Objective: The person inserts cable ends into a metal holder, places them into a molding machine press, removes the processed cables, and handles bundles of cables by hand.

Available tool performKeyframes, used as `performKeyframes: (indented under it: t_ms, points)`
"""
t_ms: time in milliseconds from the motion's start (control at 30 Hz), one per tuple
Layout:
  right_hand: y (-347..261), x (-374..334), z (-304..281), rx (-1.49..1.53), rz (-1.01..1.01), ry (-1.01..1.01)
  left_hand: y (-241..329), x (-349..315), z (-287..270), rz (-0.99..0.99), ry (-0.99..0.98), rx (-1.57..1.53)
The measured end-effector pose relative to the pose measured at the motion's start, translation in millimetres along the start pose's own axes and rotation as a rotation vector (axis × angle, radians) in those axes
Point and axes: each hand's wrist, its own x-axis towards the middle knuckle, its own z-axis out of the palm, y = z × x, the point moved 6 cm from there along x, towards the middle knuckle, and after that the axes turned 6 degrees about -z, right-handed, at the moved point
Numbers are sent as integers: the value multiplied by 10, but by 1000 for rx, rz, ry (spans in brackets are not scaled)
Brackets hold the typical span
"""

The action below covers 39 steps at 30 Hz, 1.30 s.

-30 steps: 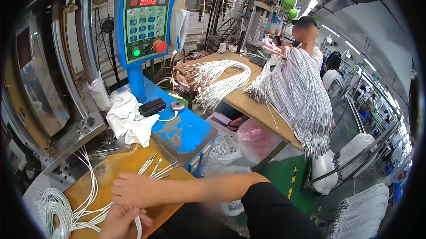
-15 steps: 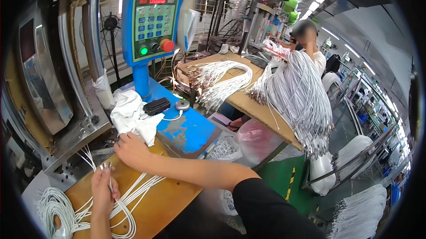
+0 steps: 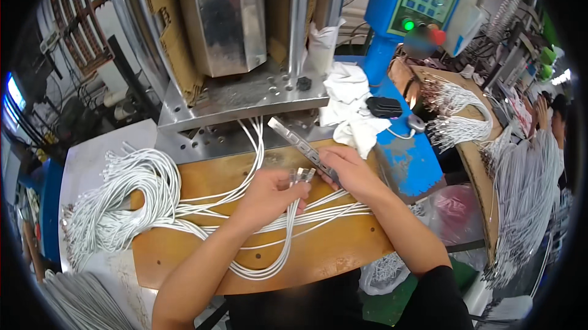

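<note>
White cables (image 3: 289, 226) in the left hand (image 3: 269, 198), a metal bar (image 3: 298, 142) in the right hand (image 3: 348, 171)

The left thumb and fingers pinch a small bundle of cables just below its metal ends (image 3: 302, 175); the strands drop over an orange-brown tabletop (image 3: 334, 262) and bend in a loop toward the left. The right hand, just beside it, grips the lower end of the slotted bar — whether the bar is lifted, I cannot tell. More cables lie across the tabletop, and a thick coil (image 3: 153, 180) rests at its left. Behind stands a steel press (image 3: 229, 36) — with white cloth (image 3: 349, 103) to its right.
</note>
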Motion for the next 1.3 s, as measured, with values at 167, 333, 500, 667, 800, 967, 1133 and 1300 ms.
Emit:
performKeyframes:
  t_ms: [167,333,500,667,800,967,1133,1300]
  points:
    - [153,30,-31,-178,-165,-49,62,-34,75,29,-63,50]
    - [76,-38,106,-362,-472,-55,92,-24,97,-21,-156,82]
    - [-33,-102,153,-366,-482,-60,53,-43,111,-48,-152,94]
    - [43,-81,78,-168,-296,-132,70,-55,56,10,-10,26]
    - [-48,-113,149,-431,-494,-147,90,-77,50,-17,-46,62]
    - [-109,-141,189,-326,-392,-172,108,-92,33,-99,-92,-8]
    - [-87,-98,151,-303,-370,-109,66,-83,10,9,-52,-169]
    - [-144,-109,22,-246,-370,-6,19,-85,-99,60,148,-263]
